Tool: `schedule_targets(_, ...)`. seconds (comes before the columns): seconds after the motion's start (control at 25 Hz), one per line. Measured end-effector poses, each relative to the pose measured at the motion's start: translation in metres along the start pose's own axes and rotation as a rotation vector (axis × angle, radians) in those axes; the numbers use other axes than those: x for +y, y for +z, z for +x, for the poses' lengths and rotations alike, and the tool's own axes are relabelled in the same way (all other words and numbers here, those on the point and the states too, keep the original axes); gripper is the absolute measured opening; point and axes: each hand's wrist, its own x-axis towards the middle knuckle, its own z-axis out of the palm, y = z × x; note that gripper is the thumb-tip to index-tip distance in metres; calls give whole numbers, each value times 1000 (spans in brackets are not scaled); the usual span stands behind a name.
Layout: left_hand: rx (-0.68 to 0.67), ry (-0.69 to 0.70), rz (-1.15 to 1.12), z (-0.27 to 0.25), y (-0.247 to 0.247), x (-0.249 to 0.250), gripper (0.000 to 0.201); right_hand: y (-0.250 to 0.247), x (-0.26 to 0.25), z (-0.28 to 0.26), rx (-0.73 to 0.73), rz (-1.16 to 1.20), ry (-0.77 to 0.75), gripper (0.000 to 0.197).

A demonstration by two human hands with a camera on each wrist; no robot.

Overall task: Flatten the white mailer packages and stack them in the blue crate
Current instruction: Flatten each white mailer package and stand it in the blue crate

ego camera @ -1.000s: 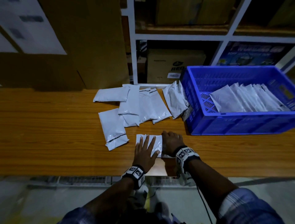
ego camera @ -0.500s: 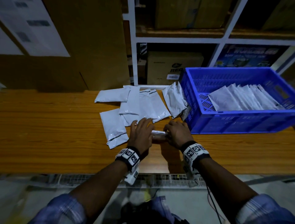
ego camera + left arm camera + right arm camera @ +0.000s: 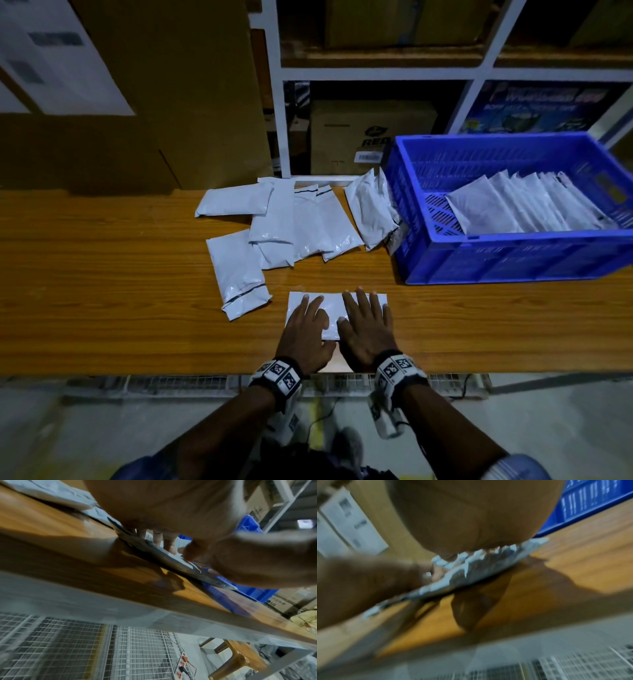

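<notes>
- Left hand [image 3: 306, 330]: fingers [image 3: 313, 303] straight, pressing white mailer [image 3: 334, 310] flat on tabletop [image 3: 102, 291].
- Mailer: judged light, soft, slippery film; best taken by an edge.
- Right hand [image 3: 366, 329]: fingers flat, pressing alongside.
- Blue crate [image 3: 513, 257]: beyond the fingers, rightward.

One mailer [image 3: 334, 310] lay flat near the table [image 3: 102, 291] front edge, left hand [image 3: 306, 330] and right hand [image 3: 366, 329] side by side on it. Behind it a pile of mailers [image 3: 284, 226] overlapped, one leaning against the crate [image 3: 513, 257] wall. Crate sat at the table's right, a row of mailers [image 3: 524, 205] inside. Shelving [image 3: 376, 73] with boxes stood behind the table.
</notes>
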Motion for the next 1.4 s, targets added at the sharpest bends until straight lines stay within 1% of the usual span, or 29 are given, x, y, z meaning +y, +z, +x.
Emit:
schedule_targets(0.08, 69, 6, 15, 1, 3, -2, 28, 11, -1, -1, 63, -22, 11, 59)
schedule_targets(0.2, 124, -22, 116, 4, 9, -3, 53, 25, 0, 1, 103, -35, 23, 58)
schedule_targets(0.24, 129, -22, 163, 5, 11, -3, 58, 26, 1, 2, 103, -38, 25, 58)
schedule_targets(0.28, 123, -18, 192, 6, 12, -1, 60, 26, 1, 4, 99, -39, 22, 58)
schedule_targets(0.56, 29, -88, 136, 8, 28, -1, 56, 26, 6, 8, 104, -35, -2, 58)
schedule_targets(0.72, 17, -80, 134, 12, 26, -4, 57, 18, 5, 8, 50, -16, -5, 59)
schedule_targets(0.8, 12, -83, 141, 12, 25, -4, 59, 8, 3, 6, 1, -2, 4, 58)
schedule_targets(0.84, 17, -86, 148, 12, 25, -4, 59, 2, 1, 5, -1, 6, 6, 57)
schedule_targets(0.96, 0, -97, 126, 8, 24, -2, 60, -5, -8, 5, 88, -34, -25, 56)
schedule_targets(1.12, 12, -84, 129, 1, 23, 0, 61, 17, -8, 0, 70, -39, 0, 56)
schedule_targets(1.28, -2, -55, 133, 1, 23, -6, 61, 27, -3, 0, 119, -75, 0, 56)
schedule_targets(1.4, -19, -61, 103, 4, 22, -5, 62, 31, -4, 4, 151, -112, 16, 58)
